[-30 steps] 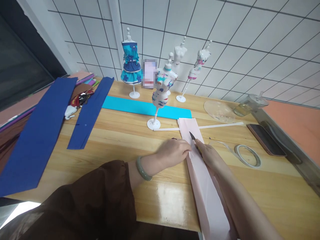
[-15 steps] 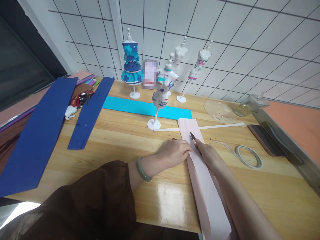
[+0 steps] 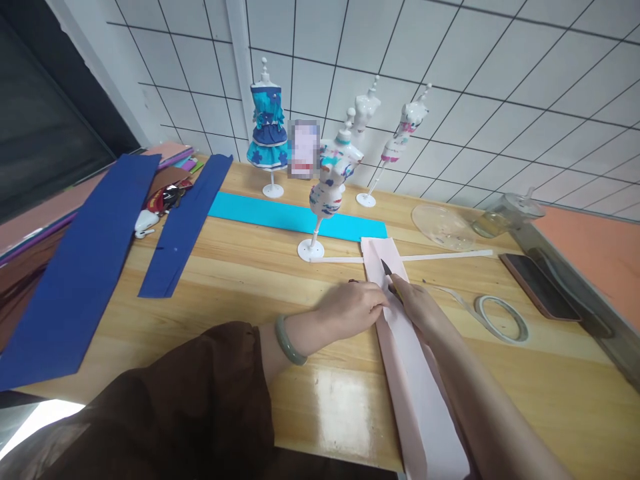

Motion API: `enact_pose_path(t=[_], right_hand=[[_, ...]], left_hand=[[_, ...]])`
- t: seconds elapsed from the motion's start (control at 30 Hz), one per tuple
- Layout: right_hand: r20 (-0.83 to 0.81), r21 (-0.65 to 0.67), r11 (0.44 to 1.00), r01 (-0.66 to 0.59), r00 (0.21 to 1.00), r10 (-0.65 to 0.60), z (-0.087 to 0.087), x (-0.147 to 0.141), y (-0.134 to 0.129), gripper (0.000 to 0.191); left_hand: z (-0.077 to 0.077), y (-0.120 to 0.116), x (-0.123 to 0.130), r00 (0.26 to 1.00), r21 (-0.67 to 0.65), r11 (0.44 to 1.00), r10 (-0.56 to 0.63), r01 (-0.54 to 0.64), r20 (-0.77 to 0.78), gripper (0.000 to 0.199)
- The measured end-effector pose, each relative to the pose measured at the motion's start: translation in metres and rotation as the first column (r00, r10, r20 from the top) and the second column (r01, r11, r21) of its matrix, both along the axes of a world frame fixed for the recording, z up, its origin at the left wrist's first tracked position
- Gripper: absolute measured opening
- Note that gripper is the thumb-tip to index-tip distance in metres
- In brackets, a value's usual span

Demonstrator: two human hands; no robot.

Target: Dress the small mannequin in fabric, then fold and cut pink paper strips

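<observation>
A long folded strip of pale pink paper (image 3: 417,387) runs from the table's middle down over its front edge. My left hand (image 3: 356,308), with a green bangle at the wrist, pinches the left edge of this strip. My right hand (image 3: 417,303) is closed around a dark pointed blade (image 3: 386,268), which lies over the pink strip with its tip pointing up and left. Beyond the hands, the strip's far end meets a turquoise strip (image 3: 280,215) and crosses a thin white strip (image 3: 445,255).
Mannequins stand at the back, the nearest paint-marked (image 3: 327,197), another in a blue dress (image 3: 269,133). Blue strips (image 3: 90,267) lie left. At right are a tape roll (image 3: 501,319), a phone (image 3: 540,287), a clear cup (image 3: 513,210) and a round clear plate (image 3: 443,227).
The whole view has shifted slightly, so things sit a little farther right. Both hands keep nearly the same place on the pink strip.
</observation>
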State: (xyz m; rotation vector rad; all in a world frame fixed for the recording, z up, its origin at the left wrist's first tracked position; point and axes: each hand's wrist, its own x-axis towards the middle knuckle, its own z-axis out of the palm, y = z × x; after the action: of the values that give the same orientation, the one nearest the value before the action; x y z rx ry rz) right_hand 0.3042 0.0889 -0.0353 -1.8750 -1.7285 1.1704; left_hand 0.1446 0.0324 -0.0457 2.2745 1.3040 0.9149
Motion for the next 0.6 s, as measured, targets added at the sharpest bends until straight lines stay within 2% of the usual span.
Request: enact_pose_path(t=[0.47, 0.6], right_hand=[[0.042, -0.055, 0.998, 0.022, 0.999, -0.02, 0.015, -0.009, -0.005, 0.041], [0.024, -0.031, 0.999, 0.01, 1.0, -0.01, 0.016, -0.008, -0.006, 0.041]], left_hand=[[-0.001, 0.001, 0.001, 1.0, -0.021, 1.0, -0.016, 0.016, 0.018, 0.024], [-0.002, 0.003, 0.0, 0.998, 0.011, 1.0, 0.005, -0.006, 0.063, 0.033]])
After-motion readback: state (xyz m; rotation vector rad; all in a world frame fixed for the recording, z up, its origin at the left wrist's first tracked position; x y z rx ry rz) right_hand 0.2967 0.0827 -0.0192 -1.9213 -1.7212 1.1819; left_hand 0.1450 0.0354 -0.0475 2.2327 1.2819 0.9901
